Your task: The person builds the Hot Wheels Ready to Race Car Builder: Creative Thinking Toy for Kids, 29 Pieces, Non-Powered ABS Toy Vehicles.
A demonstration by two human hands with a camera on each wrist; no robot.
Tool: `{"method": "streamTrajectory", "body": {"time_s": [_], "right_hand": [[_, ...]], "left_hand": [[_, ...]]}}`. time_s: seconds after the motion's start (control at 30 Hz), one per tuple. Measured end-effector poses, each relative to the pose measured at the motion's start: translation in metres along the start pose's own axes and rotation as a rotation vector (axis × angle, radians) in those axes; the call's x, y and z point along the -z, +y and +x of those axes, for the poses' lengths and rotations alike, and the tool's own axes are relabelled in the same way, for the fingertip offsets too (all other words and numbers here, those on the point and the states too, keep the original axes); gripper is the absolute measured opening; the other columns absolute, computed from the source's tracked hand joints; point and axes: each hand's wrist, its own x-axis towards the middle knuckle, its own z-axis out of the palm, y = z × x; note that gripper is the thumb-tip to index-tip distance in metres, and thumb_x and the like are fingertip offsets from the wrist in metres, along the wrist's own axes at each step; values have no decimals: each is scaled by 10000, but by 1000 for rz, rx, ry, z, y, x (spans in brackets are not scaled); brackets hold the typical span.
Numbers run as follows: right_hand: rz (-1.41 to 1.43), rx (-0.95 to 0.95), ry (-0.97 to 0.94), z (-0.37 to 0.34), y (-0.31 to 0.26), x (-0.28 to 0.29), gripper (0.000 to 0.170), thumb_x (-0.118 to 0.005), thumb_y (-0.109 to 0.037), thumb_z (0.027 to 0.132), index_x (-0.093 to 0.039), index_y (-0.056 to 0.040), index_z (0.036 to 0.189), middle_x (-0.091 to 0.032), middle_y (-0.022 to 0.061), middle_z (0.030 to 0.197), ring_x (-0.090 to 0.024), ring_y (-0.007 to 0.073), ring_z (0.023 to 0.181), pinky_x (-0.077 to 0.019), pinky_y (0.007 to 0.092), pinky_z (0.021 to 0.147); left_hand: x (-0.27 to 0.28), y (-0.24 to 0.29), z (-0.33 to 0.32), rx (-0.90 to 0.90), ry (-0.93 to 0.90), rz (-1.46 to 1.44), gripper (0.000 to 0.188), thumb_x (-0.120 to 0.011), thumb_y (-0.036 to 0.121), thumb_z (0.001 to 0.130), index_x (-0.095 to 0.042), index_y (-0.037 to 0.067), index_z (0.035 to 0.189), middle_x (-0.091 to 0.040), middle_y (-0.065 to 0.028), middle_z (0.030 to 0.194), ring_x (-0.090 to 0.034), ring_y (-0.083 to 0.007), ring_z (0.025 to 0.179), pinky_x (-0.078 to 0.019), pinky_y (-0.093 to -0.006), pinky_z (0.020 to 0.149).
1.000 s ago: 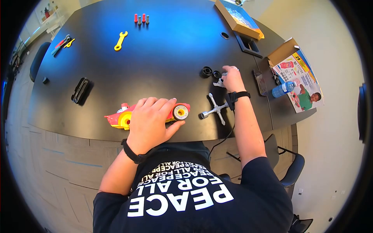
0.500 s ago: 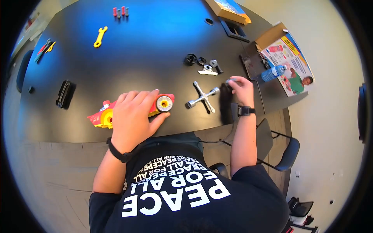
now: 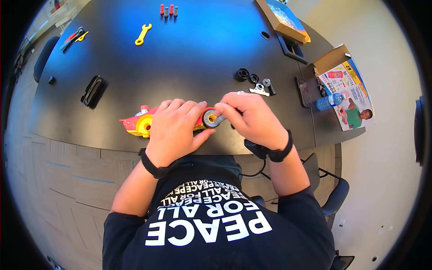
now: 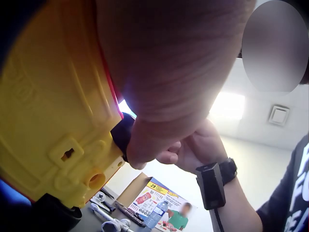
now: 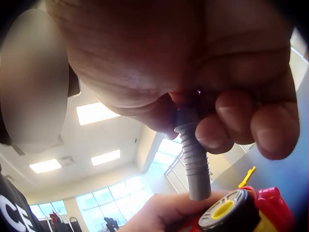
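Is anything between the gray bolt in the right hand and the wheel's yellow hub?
Nothing visible stands between the gray bolt in the right hand and the yellow hub. The left hand holds the toy car beside the wheel, leaving the hub uncovered.

The car [image 3: 135, 123] is glossy plastic; the ridged bolt [image 5: 195, 162] looks matt, probably plastic; the tabletop [image 3: 180, 58] smooth, softly shiny.

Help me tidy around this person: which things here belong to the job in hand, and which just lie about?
For the job:
- toy car, in left hand
- its wheel
- grey bolt, pinched in right hand
- likely spare bolts, yellow wrench

Lying about, apparently:
- water bottle
- printed box
- black case
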Motion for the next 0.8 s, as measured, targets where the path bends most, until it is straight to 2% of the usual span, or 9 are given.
{"method": "streamTrajectory", "body": {"time_s": [0.07, 0.13, 0.3, 0.33, 0.43, 0.5, 0.6, 0.7, 0.8], "right_hand": [[-81, 46, 80, 5, 6, -14, 239, -737, -176, 1038, -729, 3, 880, -702, 202, 854, -666, 403, 795, -545, 471, 726], [-112, 89, 48, 5, 5, -16, 218, -735, -215, 1047, -746, -3, 995, -729, 199, 885, -708, 402, 843, -554, 488, 751], [-8, -158, 179, -8, 7, 9, 249, -696, -257, 1110, -739, -23, 1186, -636, 94, 757, -602, 194, 668, -496, 344, 667], [-91, -366, 166, -15, 15, 22, 291, -739, -283, 1062, -713, 2, 1116, -755, 222, 956, -748, 399, 896, -563, 455, 782], [-343, -495, 186, -56, 65, 35, 353, -829, -324, 992, -725, -1, 1092, -762, 201, 927, -752, 381, 884, -572, 460, 785], [-602, -723, -38, -87, 82, 30, 405, -917, -349, 898, -746, -11, 1042, -768, 166, 868, -759, 367, 870, -582, 468, 781], [-374, -810, -18, -98, 95, 15, 343, -948, -288, 853, -760, -21, 959, -768, 167, 845, -775, 378, 880, -591, 473, 782], [-315, -686, 243, -102, 105, 10, 284, -937, -222, 865, -767, -23, 977, -763, 181, 845, -759, 393, 841, -597, 459, 783], [-184, -373, 398, -83, 64, 36, 173, -815, 39, 932, -801, -3, 1099, -758, 137, 906, -732, 221, 765, -577, 326, 722]], "left_hand": [[0, -1, 0, -1, -7, 9, 530, -915, 370, 821, -774, 67, 1233, -780, -70, 1075, -713, -304, 1015, -532, -461, 949], [0, -1, 0, -1, -16, 17, 528, -913, 373, 822, -772, 68, 1228, -778, -68, 1075, -711, -303, 1017, -531, -461, 950], [-1, -1, -1, -18, -7, 33, 566, -901, 384, 837, -758, 57, 1276, -761, -66, 1067, -700, -294, 1018, -528, -451, 954], [-1, -1, -1, -19, -5, 24, 566, -901, 384, 837, -758, 57, 1276, -761, -66, 1067, -700, -294, 1018, -528, -451, 954], [-1, -2, -2, -6, -5, 10, 586, -919, 381, 814, -769, 63, 1283, -781, -77, 1116, -707, -301, 1051, -526, -459, 969], [1, -2, -1, -14, -26, 20, 614, -938, 362, 795, -760, 65, 1302, -782, -74, 1131, -707, -299, 1061, -523, -457, 977], [-2, -4, -2, -13, -38, 51, 620, -951, 320, 773, -753, 70, 1304, -782, -68, 1129, -706, -296, 1065, -520, -450, 972], [-7, -5, -3, -4, -11, 39, 586, -956, 264, 758, -755, 81, 1277, -780, -57, 1117, -706, -291, 1060, -518, -445, 956], [-9, -5, -4, 1, -4, 41, 561, -954, 250, 753, -757, 90, 1254, -776, -51, 1097, -704, -289, 1046, -515, -442, 943]]}}
